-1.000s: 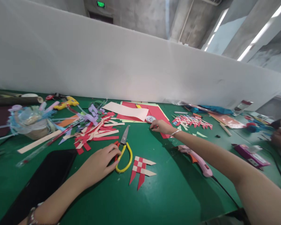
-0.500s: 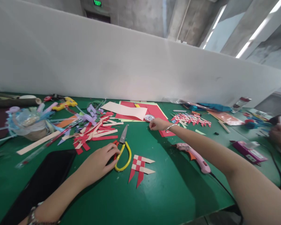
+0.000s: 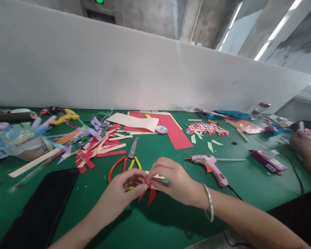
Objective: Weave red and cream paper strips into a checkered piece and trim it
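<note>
We hold the woven paper piece [image 3: 150, 193] low over the green worktop [image 3: 186, 214], at six o'clock from the scissors [image 3: 126, 160]. Our left hand [image 3: 121, 193] and right hand [image 3: 172, 180] both pinch it. It looks light, thin and easy to tear, so the woven middle seems the best grip.

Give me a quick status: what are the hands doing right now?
Left hand and right hand both pinching the woven paper piece. Scissors lie just behind. Glue gun off to the right.
</note>
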`<control>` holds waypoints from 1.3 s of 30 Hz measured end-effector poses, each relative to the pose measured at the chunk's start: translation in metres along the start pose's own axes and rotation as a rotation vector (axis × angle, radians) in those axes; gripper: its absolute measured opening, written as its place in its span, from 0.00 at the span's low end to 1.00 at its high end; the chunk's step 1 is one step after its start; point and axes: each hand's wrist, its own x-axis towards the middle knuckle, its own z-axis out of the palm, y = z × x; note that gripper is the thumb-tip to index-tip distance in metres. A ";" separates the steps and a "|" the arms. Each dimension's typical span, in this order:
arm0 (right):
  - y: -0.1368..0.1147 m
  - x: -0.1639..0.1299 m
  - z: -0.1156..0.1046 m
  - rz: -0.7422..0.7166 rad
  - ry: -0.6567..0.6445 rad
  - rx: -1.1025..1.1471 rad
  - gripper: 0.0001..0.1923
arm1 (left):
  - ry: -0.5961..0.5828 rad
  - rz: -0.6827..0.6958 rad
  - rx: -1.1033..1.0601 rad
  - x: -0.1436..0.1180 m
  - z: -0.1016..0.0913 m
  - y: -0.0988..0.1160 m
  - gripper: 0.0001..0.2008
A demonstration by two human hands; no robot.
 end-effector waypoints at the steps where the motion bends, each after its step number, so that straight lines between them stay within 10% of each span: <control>1: -0.002 -0.005 0.006 -0.004 0.037 -0.013 0.03 | -0.005 -0.020 -0.027 0.000 0.005 0.001 0.16; 17: -0.003 -0.035 0.010 0.233 0.181 0.148 0.06 | 0.042 -0.075 0.035 0.005 0.011 -0.012 0.17; 22: 0.011 -0.074 -0.046 0.621 0.412 -0.171 0.07 | 0.074 0.046 0.450 0.004 -0.011 -0.021 0.16; 29: 0.049 -0.167 -0.089 1.113 0.276 -1.001 0.23 | 0.034 0.396 0.825 0.004 -0.029 -0.041 0.20; 39: 0.071 -0.171 -0.084 1.165 0.152 -0.526 0.22 | 0.239 0.057 0.316 0.005 -0.023 -0.025 0.14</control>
